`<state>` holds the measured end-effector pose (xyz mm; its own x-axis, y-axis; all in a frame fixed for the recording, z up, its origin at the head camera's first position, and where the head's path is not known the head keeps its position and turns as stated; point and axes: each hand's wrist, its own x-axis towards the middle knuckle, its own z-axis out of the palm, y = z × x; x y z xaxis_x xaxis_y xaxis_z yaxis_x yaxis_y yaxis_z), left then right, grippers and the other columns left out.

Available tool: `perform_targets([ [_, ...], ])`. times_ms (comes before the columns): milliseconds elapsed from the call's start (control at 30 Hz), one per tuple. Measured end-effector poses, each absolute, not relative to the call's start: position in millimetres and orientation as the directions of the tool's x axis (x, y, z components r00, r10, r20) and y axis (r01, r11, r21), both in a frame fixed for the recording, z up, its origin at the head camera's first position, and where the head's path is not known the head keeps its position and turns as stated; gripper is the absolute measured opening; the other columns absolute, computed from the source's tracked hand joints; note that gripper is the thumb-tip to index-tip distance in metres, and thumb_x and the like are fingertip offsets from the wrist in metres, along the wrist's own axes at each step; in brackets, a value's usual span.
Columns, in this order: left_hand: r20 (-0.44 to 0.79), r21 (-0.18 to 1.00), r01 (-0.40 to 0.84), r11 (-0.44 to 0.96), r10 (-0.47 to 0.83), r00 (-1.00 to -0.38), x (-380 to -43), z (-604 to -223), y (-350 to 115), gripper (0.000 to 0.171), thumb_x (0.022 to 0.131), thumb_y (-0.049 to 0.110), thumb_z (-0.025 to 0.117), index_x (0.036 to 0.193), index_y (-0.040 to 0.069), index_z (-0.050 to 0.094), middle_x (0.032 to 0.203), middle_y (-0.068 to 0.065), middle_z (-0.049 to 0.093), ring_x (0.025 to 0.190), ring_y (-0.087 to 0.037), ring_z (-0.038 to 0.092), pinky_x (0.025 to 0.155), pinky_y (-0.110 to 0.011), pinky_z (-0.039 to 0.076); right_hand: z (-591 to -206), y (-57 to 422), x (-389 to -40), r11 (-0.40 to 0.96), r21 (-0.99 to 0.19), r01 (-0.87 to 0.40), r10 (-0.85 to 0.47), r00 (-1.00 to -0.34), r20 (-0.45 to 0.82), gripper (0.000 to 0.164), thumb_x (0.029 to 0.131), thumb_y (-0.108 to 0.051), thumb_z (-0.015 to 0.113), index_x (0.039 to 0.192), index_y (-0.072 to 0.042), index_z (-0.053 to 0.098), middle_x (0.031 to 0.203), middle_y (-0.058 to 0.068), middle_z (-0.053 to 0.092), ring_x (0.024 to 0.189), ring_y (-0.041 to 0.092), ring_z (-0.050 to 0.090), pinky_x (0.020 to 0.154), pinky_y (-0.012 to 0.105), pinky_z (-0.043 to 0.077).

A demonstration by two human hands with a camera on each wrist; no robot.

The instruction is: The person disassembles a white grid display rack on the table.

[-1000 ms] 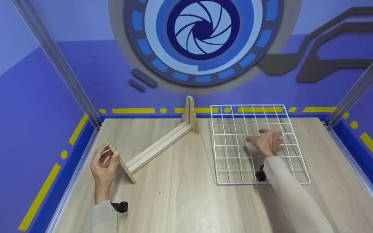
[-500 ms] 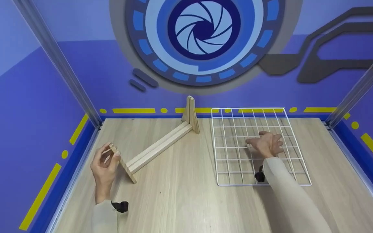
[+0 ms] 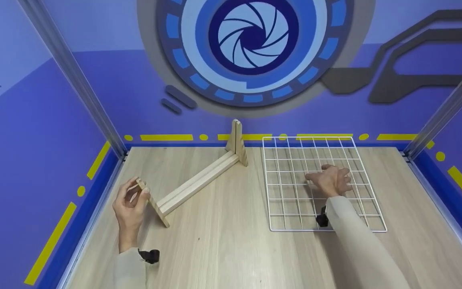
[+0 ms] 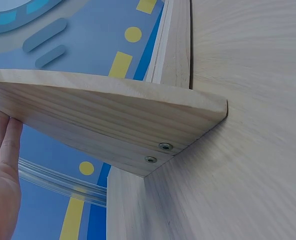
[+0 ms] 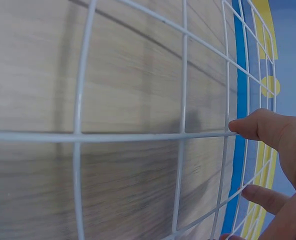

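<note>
On the left, a pale wooden stand (image 3: 199, 184) has a grooved bar joining two upright end boards. My left hand (image 3: 128, 208) pinches the top of the near end board (image 3: 157, 210) between thumb and fingers. Two metal screws (image 4: 165, 146) show low on that board's outer face in the left wrist view. To the right is a white wire grid panel (image 3: 294, 198). My right hand (image 3: 331, 180) is over its middle with fingers spread. In the right wrist view, the thumb (image 5: 248, 126) and a finger meet the wires; whether they bear weight is unclear.
Both things are on a light wood tabletop (image 3: 231, 257). A blue wall (image 3: 175, 120) with yellow marks closes off the back, and side walls with metal posts (image 3: 70, 76) flank the table. The grid casts shadows on the wood beneath it.
The grid's far edge has sunk toward the table, and its near edge has shifted slightly toward me. My right hand has dropped a little. The left hand and stand have stayed put.
</note>
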<state>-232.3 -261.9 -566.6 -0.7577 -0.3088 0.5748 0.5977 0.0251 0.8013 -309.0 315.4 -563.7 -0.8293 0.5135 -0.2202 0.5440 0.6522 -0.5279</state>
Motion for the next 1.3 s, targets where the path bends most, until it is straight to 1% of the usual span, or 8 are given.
perform_targets([
  [133, 0.581, 0.798, 0.602, 0.032, -0.307, -0.754, -232.8, -565.0, -259.9, 0.046, 0.09, -0.022, 0.068, 0.135, -0.019, 0.058, 0.121, -0.007, 0.068, 0.112, -0.018, 0.072, 0.099, -0.021, 0.06, -566.8, 317.1, -308.2, 0.648, -0.531, 0.547, 0.523, -0.825, -0.212, 0.086, 0.078, -0.051, 0.088, 0.15, -0.013, 0.06, 0.15, 0.038, 0.035, 0.136, 0.057, 0.04, 0.108, 0.074, 0.037],
  [400, 0.586, 0.795, 0.605, 0.043, -0.312, -0.748, -231.8, -565.7, -260.6, 0.047, 0.089, -0.022, 0.069, 0.134, -0.019, 0.059, 0.12, -0.007, 0.069, 0.112, -0.024, 0.072, 0.098, -0.021, 0.061, -570.4, 319.2, -308.0, 0.651, -0.526, 0.547, 0.515, -0.827, -0.223, 0.087, 0.077, -0.052, 0.089, 0.149, -0.012, 0.061, 0.148, 0.039, 0.037, 0.137, 0.056, 0.04, 0.107, 0.073, 0.038],
  [500, 0.584, 0.797, 0.603, 0.045, -0.313, -0.749, -232.0, -566.5, -261.3, 0.047, 0.089, -0.022, 0.069, 0.134, -0.019, 0.059, 0.12, -0.006, 0.068, 0.112, -0.024, 0.073, 0.098, -0.022, 0.061, -571.4, 319.6, -307.6, 0.648, -0.528, 0.549, 0.516, -0.826, -0.225, 0.088, 0.076, -0.052, 0.09, 0.148, -0.011, 0.061, 0.149, 0.038, 0.037, 0.137, 0.056, 0.04, 0.107, 0.072, 0.038],
  [733, 0.587, 0.795, 0.605, 0.044, -0.304, -0.75, -232.8, -568.7, -262.1, 0.046, 0.089, -0.022, 0.068, 0.134, -0.019, 0.059, 0.121, -0.005, 0.068, 0.113, -0.016, 0.072, 0.099, -0.022, 0.061, -573.4, 322.2, -304.1, 0.648, -0.524, 0.553, 0.518, -0.824, -0.229, 0.089, 0.074, -0.051, 0.091, 0.148, -0.012, 0.061, 0.149, 0.038, 0.037, 0.136, 0.056, 0.04, 0.106, 0.072, 0.039],
  [967, 0.585, 0.794, 0.607, 0.029, -0.307, -0.75, -231.9, -568.2, -262.1, 0.046, 0.09, -0.022, 0.067, 0.135, -0.019, 0.059, 0.122, -0.006, 0.068, 0.112, -0.016, 0.072, 0.097, -0.022, 0.061, -575.1, 323.3, -302.1, 0.644, -0.539, 0.543, 0.506, -0.831, -0.232, 0.093, 0.071, -0.048, 0.092, 0.149, -0.01, 0.06, 0.149, 0.04, 0.036, 0.136, 0.059, 0.039, 0.107, 0.076, 0.038],
  [1067, 0.579, 0.802, 0.596, 0.044, -0.303, -0.757, -230.5, -567.0, -261.9, 0.046, 0.091, -0.021, 0.067, 0.136, -0.018, 0.059, 0.123, -0.006, 0.068, 0.113, -0.015, 0.071, 0.099, -0.021, 0.06, -576.2, 323.0, -301.2, 0.63, -0.558, 0.539, 0.509, -0.83, -0.227, 0.09, 0.072, -0.046, 0.092, 0.149, -0.011, 0.061, 0.149, 0.038, 0.037, 0.135, 0.059, 0.039, 0.106, 0.075, 0.038],
  [1200, 0.57, 0.81, 0.584, 0.053, -0.301, -0.764, -229.8, -566.0, -261.3, 0.047, 0.091, -0.021, 0.067, 0.137, -0.016, 0.059, 0.124, -0.005, 0.067, 0.114, -0.015, 0.07, 0.101, -0.021, 0.059, -580.0, 322.3, -299.4, 0.625, -0.571, 0.532, 0.522, -0.829, -0.201, 0.086, 0.074, -0.049, 0.089, 0.148, -0.014, 0.062, 0.148, 0.036, 0.038, 0.134, 0.058, 0.04, 0.103, 0.074, 0.04],
  [1300, 0.574, 0.808, 0.587, 0.056, -0.302, -0.761, -230.7, -565.6, -261.0, 0.047, 0.091, -0.021, 0.067, 0.136, -0.017, 0.059, 0.124, -0.006, 0.067, 0.114, -0.015, 0.07, 0.1, -0.021, 0.059, -585.8, 322.1, -298.0, 0.624, -0.585, 0.518, 0.534, -0.829, -0.166, 0.085, 0.075, -0.052, 0.088, 0.147, -0.014, 0.064, 0.147, 0.036, 0.04, 0.134, 0.057, 0.041, 0.104, 0.072, 0.04],
])
